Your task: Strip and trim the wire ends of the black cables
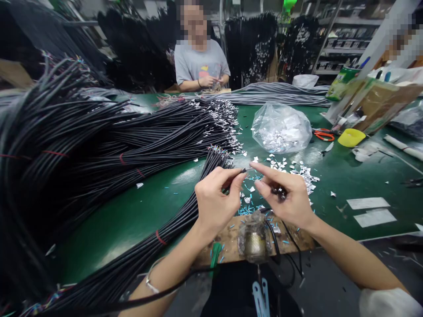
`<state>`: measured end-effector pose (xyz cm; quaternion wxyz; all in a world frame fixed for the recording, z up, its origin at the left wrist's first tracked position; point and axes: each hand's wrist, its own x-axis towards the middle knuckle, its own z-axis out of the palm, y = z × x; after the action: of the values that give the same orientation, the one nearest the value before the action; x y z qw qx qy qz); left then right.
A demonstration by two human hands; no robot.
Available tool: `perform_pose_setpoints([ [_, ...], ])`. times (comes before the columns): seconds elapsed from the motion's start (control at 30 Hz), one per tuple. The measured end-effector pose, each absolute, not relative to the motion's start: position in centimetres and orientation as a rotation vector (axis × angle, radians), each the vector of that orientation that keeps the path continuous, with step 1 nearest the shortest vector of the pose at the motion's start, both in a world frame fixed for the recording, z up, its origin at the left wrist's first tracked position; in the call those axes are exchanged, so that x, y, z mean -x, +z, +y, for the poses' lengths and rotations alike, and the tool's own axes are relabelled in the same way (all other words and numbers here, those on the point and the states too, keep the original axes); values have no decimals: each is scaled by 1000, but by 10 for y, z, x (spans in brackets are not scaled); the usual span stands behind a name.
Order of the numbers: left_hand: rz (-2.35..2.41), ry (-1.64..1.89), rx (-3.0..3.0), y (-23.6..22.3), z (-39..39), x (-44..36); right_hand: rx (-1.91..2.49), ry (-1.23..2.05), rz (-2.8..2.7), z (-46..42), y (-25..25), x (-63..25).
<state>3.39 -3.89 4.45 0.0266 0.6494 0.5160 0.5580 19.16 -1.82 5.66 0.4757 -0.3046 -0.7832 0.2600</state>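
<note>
One black cable [243,170] pokes from your left hand's [216,196] pinch, tip near your right hand [292,196] (whose grip I can't tell).

Two long white slips [368,203], one yellow cup [351,138], one orange-handled scissors [324,134], one scrap-filled clear bag [282,125]. Black cables [172,132]: too many to count.

A black cable [243,170] (pale at its tip) pokes from the left hand [218,196].
</note>
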Motion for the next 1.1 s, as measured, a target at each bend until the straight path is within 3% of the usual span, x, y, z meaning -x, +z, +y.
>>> perform_pose_setpoints([
  [0.37, 1543, 2020, -1968, 51, -42, -32, 793, 606, -1910, -15, 59, -189],
  [0.93, 1540, 2189, -2108, 46, -42, -37, 821, 950, -1810, -18, 61, -183],
  [1.1, 1579, 2045, -2173, 47, -45, -35, 842, 907, -1793, -17, 60, -184],
])
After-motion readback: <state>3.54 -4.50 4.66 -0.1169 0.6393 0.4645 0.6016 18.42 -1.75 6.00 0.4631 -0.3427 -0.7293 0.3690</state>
